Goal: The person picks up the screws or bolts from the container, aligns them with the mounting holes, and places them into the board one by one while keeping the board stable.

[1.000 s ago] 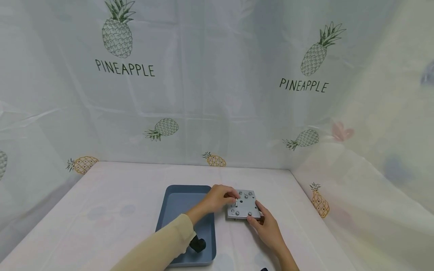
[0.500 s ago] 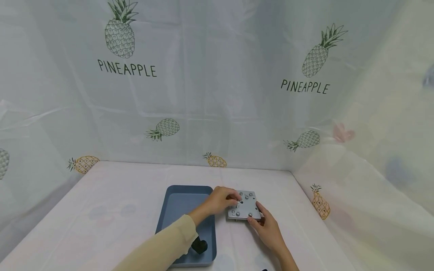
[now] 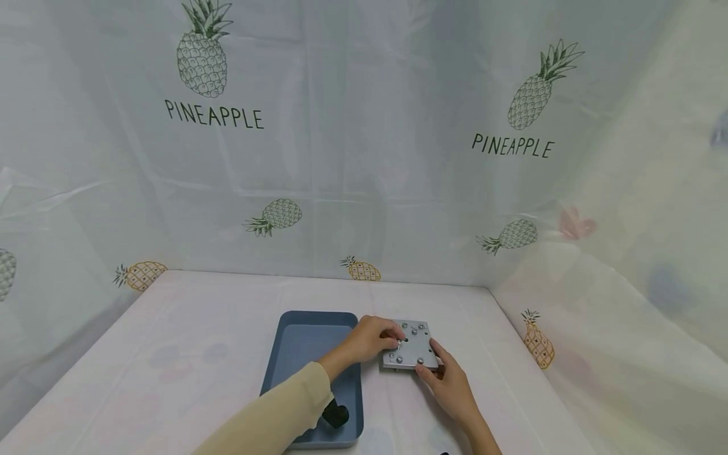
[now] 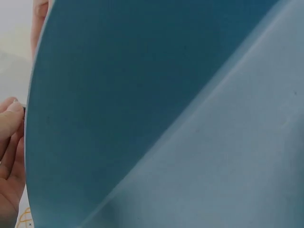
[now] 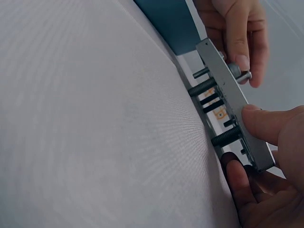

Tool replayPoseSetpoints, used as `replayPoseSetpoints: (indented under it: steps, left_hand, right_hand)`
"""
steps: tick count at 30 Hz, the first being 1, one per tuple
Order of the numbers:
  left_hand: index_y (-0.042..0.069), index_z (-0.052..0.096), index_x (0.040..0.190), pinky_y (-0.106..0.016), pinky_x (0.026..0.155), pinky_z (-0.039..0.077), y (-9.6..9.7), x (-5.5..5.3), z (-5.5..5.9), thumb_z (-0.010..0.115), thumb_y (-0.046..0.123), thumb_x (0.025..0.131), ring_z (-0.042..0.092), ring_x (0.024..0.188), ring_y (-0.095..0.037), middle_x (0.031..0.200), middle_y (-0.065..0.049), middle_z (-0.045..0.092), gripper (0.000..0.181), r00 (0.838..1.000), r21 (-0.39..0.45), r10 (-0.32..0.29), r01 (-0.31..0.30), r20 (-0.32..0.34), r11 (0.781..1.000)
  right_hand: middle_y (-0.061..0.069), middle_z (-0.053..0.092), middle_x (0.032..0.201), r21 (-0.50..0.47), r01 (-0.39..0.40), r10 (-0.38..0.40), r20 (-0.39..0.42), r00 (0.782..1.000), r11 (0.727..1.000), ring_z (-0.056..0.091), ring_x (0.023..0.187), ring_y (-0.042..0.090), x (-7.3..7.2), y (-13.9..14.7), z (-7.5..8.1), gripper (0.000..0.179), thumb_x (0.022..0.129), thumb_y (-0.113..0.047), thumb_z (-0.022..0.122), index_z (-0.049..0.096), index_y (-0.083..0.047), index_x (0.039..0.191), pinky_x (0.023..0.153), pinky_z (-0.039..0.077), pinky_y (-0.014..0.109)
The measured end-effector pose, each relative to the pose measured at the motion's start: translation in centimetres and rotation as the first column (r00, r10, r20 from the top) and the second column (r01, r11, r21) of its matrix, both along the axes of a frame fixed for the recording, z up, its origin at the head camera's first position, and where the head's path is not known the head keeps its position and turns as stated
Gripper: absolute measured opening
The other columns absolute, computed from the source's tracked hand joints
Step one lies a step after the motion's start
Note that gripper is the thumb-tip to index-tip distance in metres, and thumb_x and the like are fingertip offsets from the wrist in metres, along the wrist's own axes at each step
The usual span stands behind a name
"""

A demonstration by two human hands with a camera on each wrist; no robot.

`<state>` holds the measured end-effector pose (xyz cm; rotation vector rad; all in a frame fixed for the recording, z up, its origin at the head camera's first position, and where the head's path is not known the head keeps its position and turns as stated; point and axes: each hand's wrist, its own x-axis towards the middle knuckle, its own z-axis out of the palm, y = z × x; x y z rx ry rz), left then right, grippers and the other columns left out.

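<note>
A grey metal plate (image 3: 412, 347) with several bolts and holes is raised on threaded screws and pins that stick out below it, as the right wrist view shows. My right hand (image 3: 452, 388) grips its near right corner, thumb (image 5: 266, 124) on the top face and fingers under the edge. At the plate's left side, my left hand (image 3: 366, 338) pinches a small metal pin (image 5: 244, 77) that stands up from the top face. The left wrist view is mostly filled by the tray's wall, with only parts of the hands at its left edge.
A blue tray (image 3: 286, 341) lies left of the plate, beneath my left forearm. Inside it is a black object (image 3: 335, 414), partly hidden by the sleeve (image 3: 284, 401). A pineapple-print sheet (image 3: 364, 158) hangs behind the white-covered table (image 3: 210, 354).
The left fingers shift slightly toward the near side around the pin, and less of the pin shows. My right hand keeps its grip on the plate. The head view shifts a little.
</note>
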<state>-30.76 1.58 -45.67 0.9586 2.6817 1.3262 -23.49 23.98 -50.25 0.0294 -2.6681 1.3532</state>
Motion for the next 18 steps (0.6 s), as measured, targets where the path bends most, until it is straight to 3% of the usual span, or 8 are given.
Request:
replayPoseSetpoints:
  steps: [18]
  left_hand:
    - [0.013, 0.082, 0.109, -0.023, 0.083, 0.055, -0.2, -0.09, -0.34, 0.077, 0.005, 0.096, 0.066, 0.089, 0.0, 0.101, 0.002, 0.08, 0.015, 0.999, -0.006, -0.013, 0.013, -0.048, 1.0]
  right_hand:
    - [0.028, 0.048, 0.157, 0.007, -0.008, 0.008, -0.011, 1.0, 1.0, 0.069, 0.111, 0.023, -0.01, 0.1, -0.18, 0.08, 0.098, -0.028, 0.079, 0.039, -0.002, 0.162, 0.086, 0.058, 0.027]
